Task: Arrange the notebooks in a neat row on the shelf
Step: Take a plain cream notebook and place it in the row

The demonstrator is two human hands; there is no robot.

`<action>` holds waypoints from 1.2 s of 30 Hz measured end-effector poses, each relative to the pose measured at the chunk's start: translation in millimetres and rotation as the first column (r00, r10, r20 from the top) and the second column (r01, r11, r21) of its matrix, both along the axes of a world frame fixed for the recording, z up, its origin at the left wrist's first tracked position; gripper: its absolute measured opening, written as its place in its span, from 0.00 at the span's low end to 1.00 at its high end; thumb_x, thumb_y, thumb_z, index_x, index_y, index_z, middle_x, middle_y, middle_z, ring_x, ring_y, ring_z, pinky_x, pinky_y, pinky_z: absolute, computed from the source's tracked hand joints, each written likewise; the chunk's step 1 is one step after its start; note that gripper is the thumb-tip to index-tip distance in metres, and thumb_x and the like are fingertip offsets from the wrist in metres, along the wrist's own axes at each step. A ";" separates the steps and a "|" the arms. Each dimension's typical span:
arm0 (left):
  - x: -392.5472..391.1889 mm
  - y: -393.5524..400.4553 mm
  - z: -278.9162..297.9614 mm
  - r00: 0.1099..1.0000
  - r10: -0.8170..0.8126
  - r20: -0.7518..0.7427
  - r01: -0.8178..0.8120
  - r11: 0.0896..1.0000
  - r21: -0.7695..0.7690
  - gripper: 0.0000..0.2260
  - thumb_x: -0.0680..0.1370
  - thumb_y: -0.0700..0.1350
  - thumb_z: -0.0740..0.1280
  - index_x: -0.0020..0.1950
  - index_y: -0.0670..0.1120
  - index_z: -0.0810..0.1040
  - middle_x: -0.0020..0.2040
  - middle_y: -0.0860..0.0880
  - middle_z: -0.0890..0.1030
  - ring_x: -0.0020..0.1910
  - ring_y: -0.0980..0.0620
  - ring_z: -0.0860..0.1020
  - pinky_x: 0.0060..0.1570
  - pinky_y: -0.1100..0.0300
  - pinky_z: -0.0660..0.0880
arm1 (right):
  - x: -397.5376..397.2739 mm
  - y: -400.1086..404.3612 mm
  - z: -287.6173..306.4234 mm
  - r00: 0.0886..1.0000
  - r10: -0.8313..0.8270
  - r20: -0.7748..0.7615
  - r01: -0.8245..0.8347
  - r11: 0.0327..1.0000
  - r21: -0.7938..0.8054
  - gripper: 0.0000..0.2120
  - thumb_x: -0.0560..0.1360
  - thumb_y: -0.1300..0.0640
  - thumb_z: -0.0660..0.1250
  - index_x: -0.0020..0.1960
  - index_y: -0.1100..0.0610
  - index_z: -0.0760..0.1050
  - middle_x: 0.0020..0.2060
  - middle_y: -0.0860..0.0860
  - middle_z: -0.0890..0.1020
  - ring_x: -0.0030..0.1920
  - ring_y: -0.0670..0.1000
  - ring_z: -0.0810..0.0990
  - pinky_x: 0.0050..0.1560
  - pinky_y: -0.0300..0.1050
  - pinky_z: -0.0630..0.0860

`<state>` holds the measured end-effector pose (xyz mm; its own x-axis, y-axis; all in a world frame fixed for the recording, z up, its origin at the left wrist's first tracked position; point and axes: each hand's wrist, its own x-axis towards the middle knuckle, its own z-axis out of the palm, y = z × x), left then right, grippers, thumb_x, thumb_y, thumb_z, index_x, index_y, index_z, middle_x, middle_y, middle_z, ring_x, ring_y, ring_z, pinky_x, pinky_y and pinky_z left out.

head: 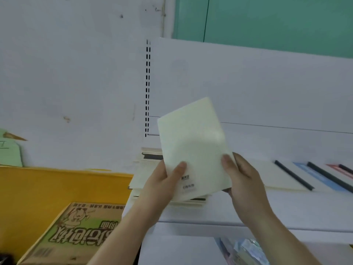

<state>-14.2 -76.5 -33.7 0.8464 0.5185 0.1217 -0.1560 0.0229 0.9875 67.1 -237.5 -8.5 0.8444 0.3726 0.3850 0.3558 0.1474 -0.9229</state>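
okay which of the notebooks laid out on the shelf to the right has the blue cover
The middle notebook of the three laid flat in the row. The left one is cream and the far-right one, cut off by the frame edge, is pink.

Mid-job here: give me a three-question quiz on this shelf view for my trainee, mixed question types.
1. True or false: both the left hand and right hand hold the cream notebook.
2. Multiple choice: the stack of notebooks lies (A) below and behind the held notebook, (B) on the yellow surface, (C) in the comic book.
3. Fill in: the notebooks laid out to the right have ____ spines.

Key: 1 true; 2 A; 3 dark.
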 end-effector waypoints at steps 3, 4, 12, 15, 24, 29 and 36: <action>-1.5 1.1 2.1 0.989 0.028 0.145 -0.020 0.998 -0.054 0.11 0.82 0.47 0.66 0.63 0.57 0.74 0.55 0.52 0.83 0.53 0.45 0.83 0.47 0.39 0.81 | 0.2 10.1 -5.0 1.000 0.011 -0.016 -0.012 0.998 -0.059 0.12 0.81 0.47 0.58 0.47 0.50 0.78 0.44 0.47 0.82 0.49 0.53 0.81 0.54 0.63 0.78; -3.1 3.2 3.4 0.986 0.038 0.162 -0.031 0.999 -0.043 0.11 0.82 0.45 0.65 0.63 0.57 0.73 0.54 0.51 0.82 0.52 0.45 0.83 0.43 0.40 0.82 | 0.9 12.8 -7.5 1.000 0.014 0.003 -0.014 0.995 -0.096 0.12 0.81 0.46 0.57 0.47 0.49 0.78 0.44 0.46 0.82 0.49 0.51 0.80 0.55 0.62 0.77; -14.2 16.2 5.6 0.878 0.474 0.074 -0.454 0.771 0.447 0.26 0.76 0.56 0.70 0.70 0.56 0.63 0.56 0.61 0.74 0.49 0.63 0.78 0.41 0.64 0.76 | -7.7 30.8 -19.5 0.823 -0.120 0.556 0.268 0.944 -0.192 0.10 0.82 0.49 0.55 0.59 0.46 0.72 0.33 0.43 0.80 0.33 0.43 0.78 0.31 0.37 0.72; -14.8 0.7 16.0 0.972 0.226 0.067 -0.233 0.879 0.415 0.27 0.72 0.67 0.65 0.66 0.55 0.71 0.59 0.60 0.78 0.55 0.63 0.79 0.45 0.68 0.78 | -23.3 44.8 -27.5 0.733 -0.084 0.675 0.274 0.945 -0.180 0.15 0.82 0.51 0.53 0.67 0.43 0.68 0.43 0.34 0.79 0.42 0.33 0.77 0.40 0.26 0.70; -13.9 7.0 13.9 0.911 0.361 0.201 -0.380 0.922 0.067 0.08 0.83 0.52 0.61 0.60 0.57 0.77 0.49 0.59 0.84 0.49 0.58 0.82 0.46 0.56 0.80 | -10.4 45.2 -36.0 0.783 0.214 0.584 -0.014 0.945 -0.327 0.23 0.81 0.45 0.51 0.74 0.49 0.64 0.72 0.38 0.65 0.72 0.36 0.61 0.71 0.38 0.62; -22.6 40.3 -2.0 0.887 0.440 0.139 -0.438 0.898 -0.046 0.06 0.83 0.48 0.63 0.55 0.59 0.77 0.49 0.57 0.83 0.51 0.53 0.80 0.45 0.56 0.75 | 37.2 31.3 -57.5 0.736 0.257 0.627 0.341 0.660 -0.670 0.29 0.79 0.40 0.49 0.76 0.51 0.58 0.76 0.44 0.57 0.76 0.44 0.51 0.75 0.40 0.50; -31.5 57.6 -10.6 0.896 0.439 0.066 -0.432 0.896 -0.105 0.04 0.82 0.50 0.64 0.54 0.59 0.77 0.54 0.55 0.82 0.55 0.47 0.78 0.59 0.41 0.75 | 46.0 23.0 -54.5 0.641 0.397 0.657 0.425 0.528 -0.735 0.18 0.81 0.45 0.57 0.69 0.46 0.71 0.67 0.45 0.75 0.65 0.49 0.73 0.66 0.43 0.64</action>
<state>-45.8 -18.9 -44.3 0.5215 0.8445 0.1220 -0.2539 0.0170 0.9671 113.1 -214.4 -63.0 0.4541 0.8209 0.3462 0.8802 -0.4736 -0.0317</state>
